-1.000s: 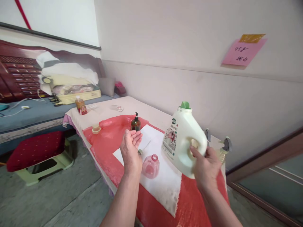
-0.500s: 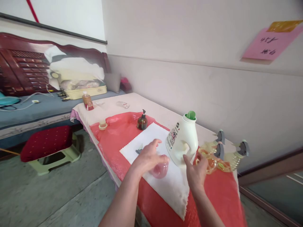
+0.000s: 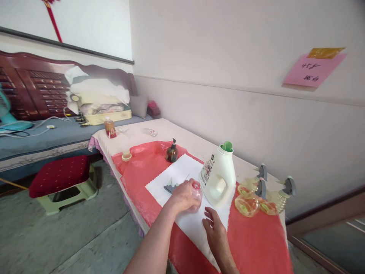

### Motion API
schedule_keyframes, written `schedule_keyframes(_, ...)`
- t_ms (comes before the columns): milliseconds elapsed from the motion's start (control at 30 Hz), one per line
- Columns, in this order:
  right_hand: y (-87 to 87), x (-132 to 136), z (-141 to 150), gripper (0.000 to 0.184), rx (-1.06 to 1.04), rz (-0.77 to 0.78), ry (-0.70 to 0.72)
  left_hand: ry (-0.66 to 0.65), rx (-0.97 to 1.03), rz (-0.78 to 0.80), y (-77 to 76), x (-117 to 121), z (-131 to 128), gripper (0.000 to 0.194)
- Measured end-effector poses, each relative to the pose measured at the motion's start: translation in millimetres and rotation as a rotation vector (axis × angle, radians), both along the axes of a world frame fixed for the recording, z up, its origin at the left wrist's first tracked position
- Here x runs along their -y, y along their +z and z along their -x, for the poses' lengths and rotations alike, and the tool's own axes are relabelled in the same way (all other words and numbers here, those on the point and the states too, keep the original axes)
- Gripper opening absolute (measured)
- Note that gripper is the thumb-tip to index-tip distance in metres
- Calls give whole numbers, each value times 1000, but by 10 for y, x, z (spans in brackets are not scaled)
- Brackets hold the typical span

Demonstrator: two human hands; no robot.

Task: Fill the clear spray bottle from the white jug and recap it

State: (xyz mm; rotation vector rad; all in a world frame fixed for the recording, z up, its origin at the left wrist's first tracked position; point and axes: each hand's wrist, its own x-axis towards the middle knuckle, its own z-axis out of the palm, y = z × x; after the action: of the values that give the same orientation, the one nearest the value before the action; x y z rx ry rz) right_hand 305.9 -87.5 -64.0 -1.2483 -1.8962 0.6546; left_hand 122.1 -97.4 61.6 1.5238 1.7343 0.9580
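On the white cloth (image 3: 182, 173), my left hand (image 3: 184, 196) is wrapped around the small pink bottle (image 3: 196, 195), which stands just beside the white detergent jug (image 3: 220, 177). My right hand (image 3: 215, 230) rests open and empty on the cloth, fingers loose, nearer me. Right of the jug lie three spray bottles (image 3: 258, 196) on the red cover (image 3: 256, 243)
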Motion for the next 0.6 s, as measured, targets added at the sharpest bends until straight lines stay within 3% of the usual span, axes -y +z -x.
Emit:
schedule_keyframes(67,64,-83,60,35,90,-66,64,125,72,-76,183,55,101,46)
schedule_keyframes(100,99,-130,124,36,139,-100,117,246,151,-145,277,89,168,48)
schedule_keyframes(167,165,-242,326,41,237,-161,256,480,274,-283,440,151,310,52)
schedule_keyframes(233,210,-377,603,45,322,-206,399,618,319,-365,543,191,432,53)
schedule_keyframes(333,216,-593,1044,30,412,-234,531,651,288,-392,591,200,526,50)
schedule_keyframes(433,194,-744,1344,30,453,-209,573,623,255,-373,606,188,533,49)
schedule_keyframes(500,215,-763,1401,29,442,-180,570,610,264,-364,632,195,525,50)
schedule_keyframes(600,357,-645,1239,25,350,-160,523,594,293,-344,677,230,526,52)
